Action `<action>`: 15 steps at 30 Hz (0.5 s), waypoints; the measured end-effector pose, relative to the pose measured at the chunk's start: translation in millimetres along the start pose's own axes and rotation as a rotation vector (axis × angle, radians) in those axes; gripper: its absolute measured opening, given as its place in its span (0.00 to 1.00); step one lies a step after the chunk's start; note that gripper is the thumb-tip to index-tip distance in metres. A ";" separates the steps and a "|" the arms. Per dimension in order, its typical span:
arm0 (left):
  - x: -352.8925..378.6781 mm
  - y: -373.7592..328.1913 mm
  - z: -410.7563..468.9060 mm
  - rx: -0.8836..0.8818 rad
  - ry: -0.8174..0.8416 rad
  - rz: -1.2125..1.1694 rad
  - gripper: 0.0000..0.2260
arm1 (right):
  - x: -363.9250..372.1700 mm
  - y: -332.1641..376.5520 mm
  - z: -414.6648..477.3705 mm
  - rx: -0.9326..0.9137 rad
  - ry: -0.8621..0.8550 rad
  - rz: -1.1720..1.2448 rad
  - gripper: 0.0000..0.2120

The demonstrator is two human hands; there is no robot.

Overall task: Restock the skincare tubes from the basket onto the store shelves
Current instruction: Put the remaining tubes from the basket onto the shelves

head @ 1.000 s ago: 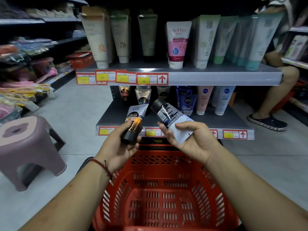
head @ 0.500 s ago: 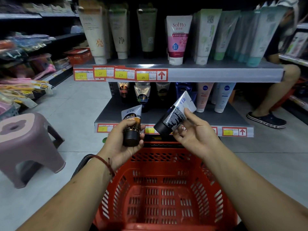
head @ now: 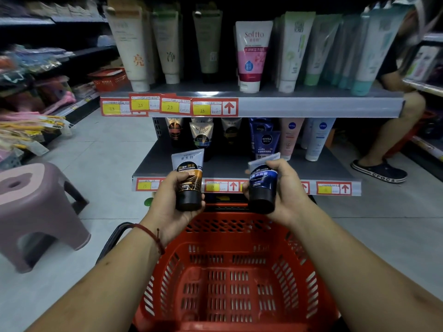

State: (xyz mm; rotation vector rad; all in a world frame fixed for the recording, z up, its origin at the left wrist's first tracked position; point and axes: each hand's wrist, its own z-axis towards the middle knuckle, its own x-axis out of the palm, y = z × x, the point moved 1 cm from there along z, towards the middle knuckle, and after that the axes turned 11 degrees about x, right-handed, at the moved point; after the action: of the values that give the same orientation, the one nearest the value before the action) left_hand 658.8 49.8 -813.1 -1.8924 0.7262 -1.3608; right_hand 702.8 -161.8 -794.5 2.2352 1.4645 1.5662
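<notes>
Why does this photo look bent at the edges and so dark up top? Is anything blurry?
Head view: the wide lens bows the upper shelf and stretches the forearms; the space behind its tubes is deep shadow; the goods at far left are smeared; the orange tube in the left hand and the blue tube in the right hand read fairly sharp.

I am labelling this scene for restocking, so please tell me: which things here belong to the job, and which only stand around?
Belong to the job: left hand gripping the orange-and-black tube; right hand gripping the blue-and-black tube; red basket below them; lower shelf ahead.

Just standing about: purple stool on the left; another person's black shoe on the right.
</notes>
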 end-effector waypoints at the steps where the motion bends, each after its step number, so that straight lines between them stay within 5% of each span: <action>1: -0.9 -0.2 1.4 0.014 -0.018 -0.014 0.16 | -0.2 1.6 0.4 0.004 0.035 -0.015 0.17; 6: -5.9 -0.7 6.7 0.116 -0.008 0.087 0.15 | 0.5 4.2 6.1 -0.069 0.098 -0.134 0.25; 10: -7.4 0.2 9.8 0.185 0.004 0.147 0.20 | -3.7 1.6 14.9 -0.183 0.073 -0.149 0.20; 15: -12.2 1.3 22.0 0.275 -0.029 0.239 0.14 | -7.1 -1.6 18.4 -0.271 -0.076 -0.310 0.13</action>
State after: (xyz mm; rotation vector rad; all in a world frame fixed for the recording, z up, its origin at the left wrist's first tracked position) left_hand 676.1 62.9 -825.9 -1.5544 0.6875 -1.2116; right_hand 715.3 -157.7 -809.3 1.8003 1.4001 1.4637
